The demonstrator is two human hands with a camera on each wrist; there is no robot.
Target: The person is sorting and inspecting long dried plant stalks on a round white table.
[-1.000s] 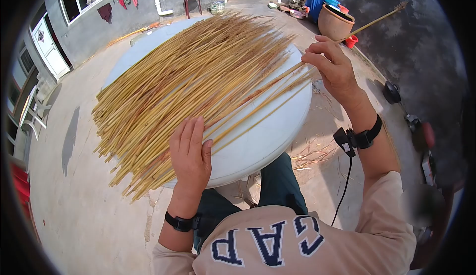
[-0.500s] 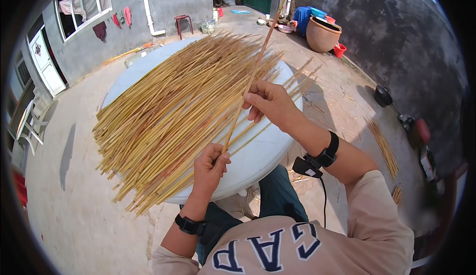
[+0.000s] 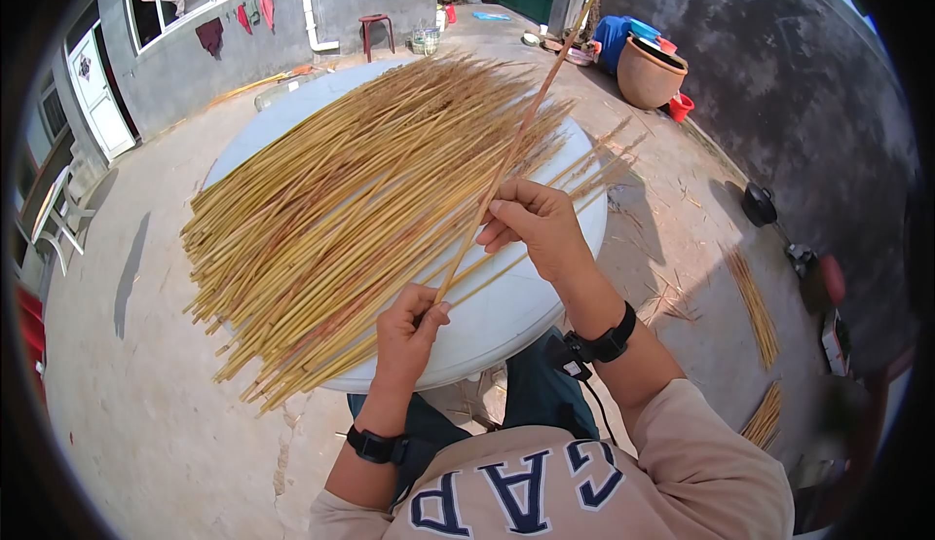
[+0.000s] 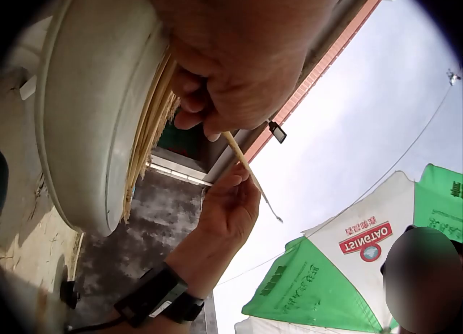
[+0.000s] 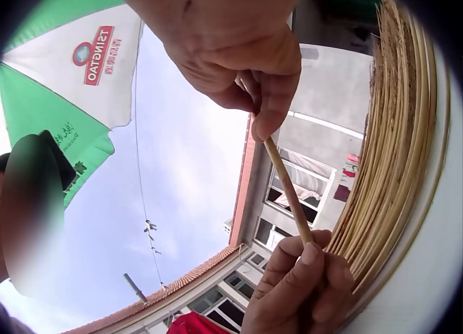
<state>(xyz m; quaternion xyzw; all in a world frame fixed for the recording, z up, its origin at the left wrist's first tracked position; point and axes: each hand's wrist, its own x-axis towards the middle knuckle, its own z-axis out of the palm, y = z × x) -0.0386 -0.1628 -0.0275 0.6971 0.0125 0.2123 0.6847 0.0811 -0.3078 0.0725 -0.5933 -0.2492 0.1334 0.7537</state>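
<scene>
One long dry stalk (image 3: 516, 141) slants up between the two hands, over the front right part of the table. Its lower end is gripped by the left hand (image 3: 407, 334), the thumb lying along it. Higher up, the right hand (image 3: 543, 223) pinches the same stalk between thumb and fingers, as the right wrist view also shows on the stalk (image 5: 288, 186). Below and to the left, a broad layer of stalks (image 3: 321, 228) with feathery brown tops covers most of the round white table (image 3: 467, 350). A few separate stalks (image 3: 594, 175) lie at its right side.
Two small bundles of stalks (image 3: 752, 306) lie on the ground at the right. Farther back stand a clay pot (image 3: 651, 73), a red bucket (image 3: 681, 107) and a red stool (image 3: 376, 34). A white chair (image 3: 60, 219) stands at the left, and a green and white umbrella (image 4: 347, 247) overhead.
The right hand came in from the far right with a stalk, swinging it upright. The left hand lifted off the layer and took its lower end. Since then both hands have barely moved.
</scene>
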